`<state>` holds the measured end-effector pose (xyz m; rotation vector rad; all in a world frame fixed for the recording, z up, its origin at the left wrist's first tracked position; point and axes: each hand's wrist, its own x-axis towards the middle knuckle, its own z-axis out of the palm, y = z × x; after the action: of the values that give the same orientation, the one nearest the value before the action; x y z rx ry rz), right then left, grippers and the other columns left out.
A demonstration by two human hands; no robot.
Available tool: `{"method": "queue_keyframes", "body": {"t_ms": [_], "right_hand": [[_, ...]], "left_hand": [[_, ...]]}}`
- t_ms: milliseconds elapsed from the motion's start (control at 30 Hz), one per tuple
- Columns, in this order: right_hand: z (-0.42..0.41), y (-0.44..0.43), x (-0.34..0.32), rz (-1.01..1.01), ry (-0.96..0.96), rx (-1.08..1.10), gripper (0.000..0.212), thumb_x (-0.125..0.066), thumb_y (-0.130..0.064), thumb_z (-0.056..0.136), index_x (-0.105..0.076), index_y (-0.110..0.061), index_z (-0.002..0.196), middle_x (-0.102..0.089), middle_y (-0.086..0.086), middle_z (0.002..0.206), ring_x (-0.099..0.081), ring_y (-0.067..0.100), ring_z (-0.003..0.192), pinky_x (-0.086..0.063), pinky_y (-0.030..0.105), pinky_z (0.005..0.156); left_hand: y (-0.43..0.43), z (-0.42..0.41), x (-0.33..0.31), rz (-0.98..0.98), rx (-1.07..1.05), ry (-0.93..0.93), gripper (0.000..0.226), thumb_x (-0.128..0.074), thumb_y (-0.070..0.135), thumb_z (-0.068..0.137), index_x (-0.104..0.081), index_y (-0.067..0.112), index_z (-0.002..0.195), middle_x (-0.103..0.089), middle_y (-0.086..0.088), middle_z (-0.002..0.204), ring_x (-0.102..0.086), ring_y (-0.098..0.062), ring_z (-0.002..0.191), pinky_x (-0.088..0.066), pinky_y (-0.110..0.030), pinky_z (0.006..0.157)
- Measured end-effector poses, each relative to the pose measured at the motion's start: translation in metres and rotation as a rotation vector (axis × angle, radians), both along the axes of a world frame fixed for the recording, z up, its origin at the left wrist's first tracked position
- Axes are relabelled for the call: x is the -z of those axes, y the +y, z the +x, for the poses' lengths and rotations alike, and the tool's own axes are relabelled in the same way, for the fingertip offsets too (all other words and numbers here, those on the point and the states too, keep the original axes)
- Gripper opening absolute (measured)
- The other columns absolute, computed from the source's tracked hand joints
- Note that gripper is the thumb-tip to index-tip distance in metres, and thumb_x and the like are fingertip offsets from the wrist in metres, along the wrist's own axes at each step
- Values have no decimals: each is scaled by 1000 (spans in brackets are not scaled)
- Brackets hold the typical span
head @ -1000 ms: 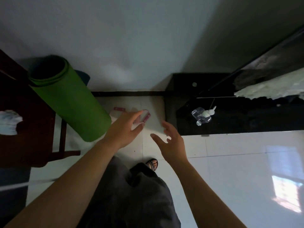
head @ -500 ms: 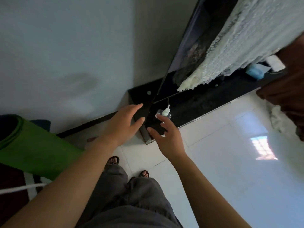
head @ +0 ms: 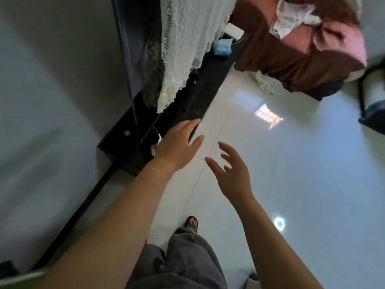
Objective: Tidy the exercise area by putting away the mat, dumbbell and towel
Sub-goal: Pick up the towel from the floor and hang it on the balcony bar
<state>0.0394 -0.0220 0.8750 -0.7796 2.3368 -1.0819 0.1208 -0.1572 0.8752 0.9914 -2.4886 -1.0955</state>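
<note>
Green mat (head: 23, 275) shows only as a sliver in the bottom-left corner of the head view. The gaze has swung right, away from it, so the mat looks put away. The left hand (head: 177, 147) and right hand (head: 233, 174) reach forward empty, fingers spread. No dumbbell is visible. A white cloth (head: 263, 82) on the tiled floor (head: 302, 174) by the brown-covered sofa (head: 291, 53) may be the towel. The black low cabinet (head: 187, 105) borders the path on the left.

Ahead of our right hand (head: 231, 172) the tiled floor (head: 302, 174) lies open. By our left hand (head: 177, 146) stand the black ledge (head: 187, 105) and hanging lace cloth (head: 181, 49). Brown-draped furniture (head: 291, 51) blocks the far end.
</note>
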Motion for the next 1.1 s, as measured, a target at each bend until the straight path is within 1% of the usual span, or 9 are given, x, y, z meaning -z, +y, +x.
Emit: {"method": "queue_keyframes", "body": {"t_ms": [67,167,333,467,567,667,800,967,1100], "right_hand": [[-9,19,-5,-28,18,95,59,-65,-43,80,-45,-29,133,-47,-10,139,-45,1,114,-41,25,96],[-25,55,-9,-72,19,221,59,-65,-43,80,-45,-28,133,-47,-11,138,-46,3,116,-43,27,97],[-61,120,-19,-119,33,369,60,-65,-44,79,-45,-29,133,-47,-11,138,-45,0,113,-41,21,93],[-105,171,-31,-171,42,442,58,-65,-41,81,-45,-27,133,-47,-11,138,-46,3,115,-42,26,96],[-140,205,-35,-196,67,473,57,-65,-41,81,-45,-28,133,-47,-12,138,-46,3,116,-43,27,96],[-171,231,-37,-205,80,487,58,-64,-43,81,-44,-28,133,-47,-10,139,-47,6,119,-43,29,97],[-200,253,-44,-221,93,499,58,-64,-42,81,-44,-28,133,-46,-9,139,-44,2,114,-41,26,95],[-231,270,-47,-235,102,511,58,-65,-42,81,-44,-29,133,-46,-10,140,-43,0,111,-40,23,93],[-257,269,-45,-241,92,511,61,-61,-50,76,-44,-31,131,-46,-10,139,-44,0,111,-40,24,93]], "left_hand": [[10,-26,-10,-16,84,31,50,-42,42,96,-32,28,143,-34,3,149,-34,-17,135,-34,-34,104],[33,-65,-23,-77,222,58,50,-42,42,96,-34,27,142,-37,3,148,-35,-17,134,-35,-34,105],[85,-120,-37,-195,461,2,52,-40,45,95,-29,30,144,-32,6,151,-30,-15,138,-30,-33,108],[119,-166,-42,-309,610,-55,53,-41,46,95,-28,30,144,-33,7,150,-30,-14,137,-31,-33,108],[146,-203,-47,-351,649,-55,53,-42,46,95,-29,31,144,-34,7,149,-32,-14,137,-32,-34,108],[174,-237,-54,-373,681,-51,53,-42,46,94,-30,31,143,-34,6,149,-32,-14,137,-32,-34,109],[199,-271,-64,-388,687,-44,52,-42,46,94,-30,31,143,-35,7,149,-34,-14,135,-33,-33,107],[217,-305,-64,-350,685,-78,53,-42,48,94,-29,33,143,-33,8,150,-32,-13,137,-34,-34,109],[214,-332,-59,-354,690,-90,53,-41,49,94,-28,35,143,-32,8,150,-30,-12,138,-31,-32,110]]}}
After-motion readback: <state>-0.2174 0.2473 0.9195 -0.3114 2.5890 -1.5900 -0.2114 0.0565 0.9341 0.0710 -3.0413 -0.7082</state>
